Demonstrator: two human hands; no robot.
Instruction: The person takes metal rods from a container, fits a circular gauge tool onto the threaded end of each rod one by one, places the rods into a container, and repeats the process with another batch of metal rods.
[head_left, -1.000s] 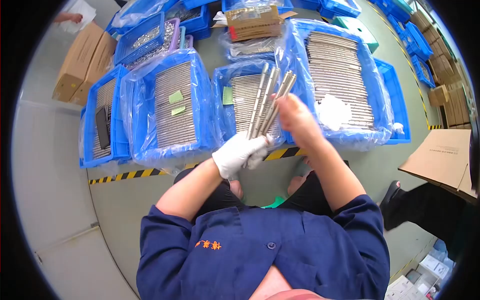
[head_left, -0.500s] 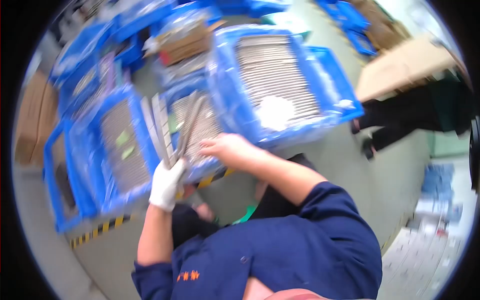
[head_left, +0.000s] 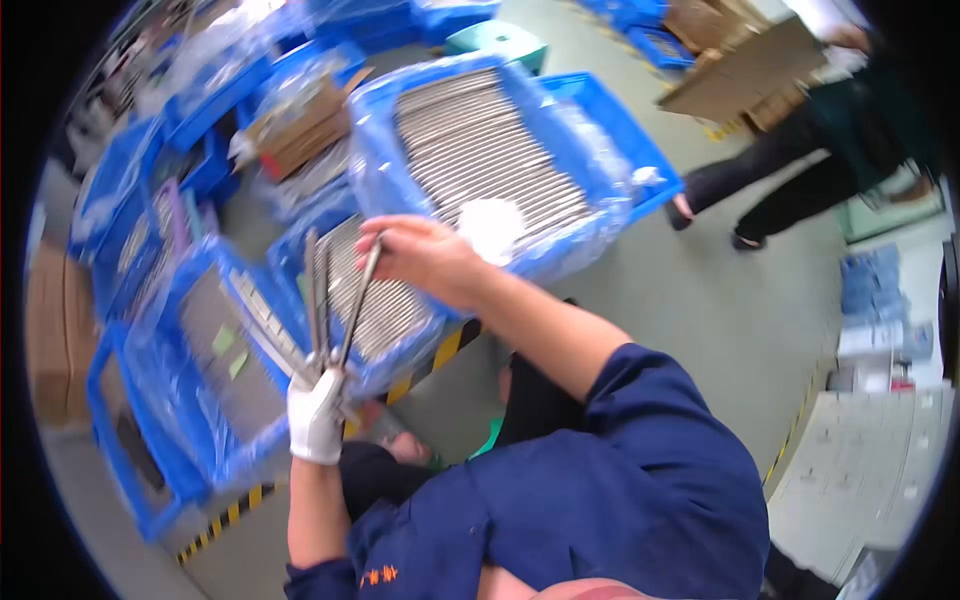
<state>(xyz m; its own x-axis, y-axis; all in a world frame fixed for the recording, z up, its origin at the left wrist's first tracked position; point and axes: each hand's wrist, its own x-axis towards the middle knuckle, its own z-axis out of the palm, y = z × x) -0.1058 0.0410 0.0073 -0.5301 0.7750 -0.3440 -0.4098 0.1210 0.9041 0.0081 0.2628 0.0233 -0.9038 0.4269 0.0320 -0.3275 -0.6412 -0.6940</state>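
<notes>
My left hand (head_left: 317, 414), in a white glove, is closed round the lower ends of several metal rods (head_left: 318, 290) that fan out upward. My bare right hand (head_left: 418, 255) is at the top end of one rod (head_left: 359, 303), its thumb and fingers around the tip. Below both hands lies a lined blue crate with rows of rods (head_left: 385, 318). A larger crate of rods (head_left: 490, 150) stands just beyond my right hand, with a white crumpled item (head_left: 491, 230) on its rods.
A crate with green notes (head_left: 228, 350) stands at the left. Behind are an open carton (head_left: 300, 125) and a green stool (head_left: 497, 42). At the right a person (head_left: 800, 180) walks with a cardboard box (head_left: 750, 70). Striped tape (head_left: 445, 350) runs along the floor.
The view has swung to the right. My right hand has risen to the tip of one rod, and the rods in my left hand have spread apart. The person with the box has moved farther off.
</notes>
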